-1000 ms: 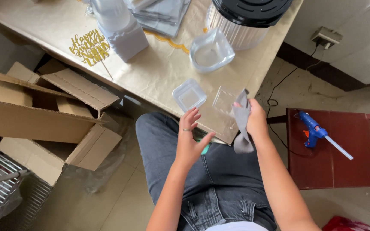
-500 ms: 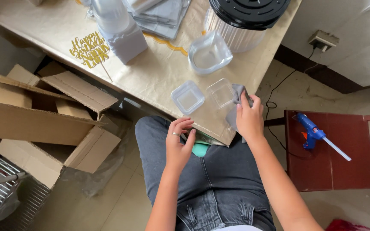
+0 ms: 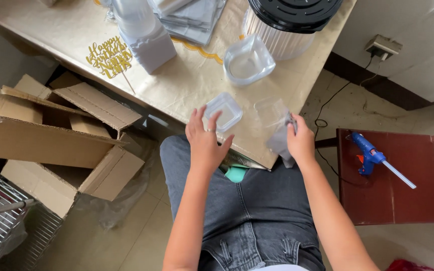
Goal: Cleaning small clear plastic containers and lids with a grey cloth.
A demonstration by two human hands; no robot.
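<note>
Hands at table [image 3: 187, 85] edge: left hand [image 3: 206, 142] spread over clear lid [image 3: 223, 111], right hand [image 3: 301, 141] pinching plastic bag [image 3: 276, 123]

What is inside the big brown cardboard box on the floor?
The cardboard box lies open on its side, flaps spread. Its inside looks dark with bare cardboard showing; nothing else is visible. The deeper part is hidden by the flaps and shadow.

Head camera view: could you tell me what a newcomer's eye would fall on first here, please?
Probably the two bare hands at the table's near edge: the left hand reaches onto a small clear plastic container, while the right hand holds a clear bag. Next, the open cardboard box on the floor at left, and the blue glue gun on the red stool at right.
</note>
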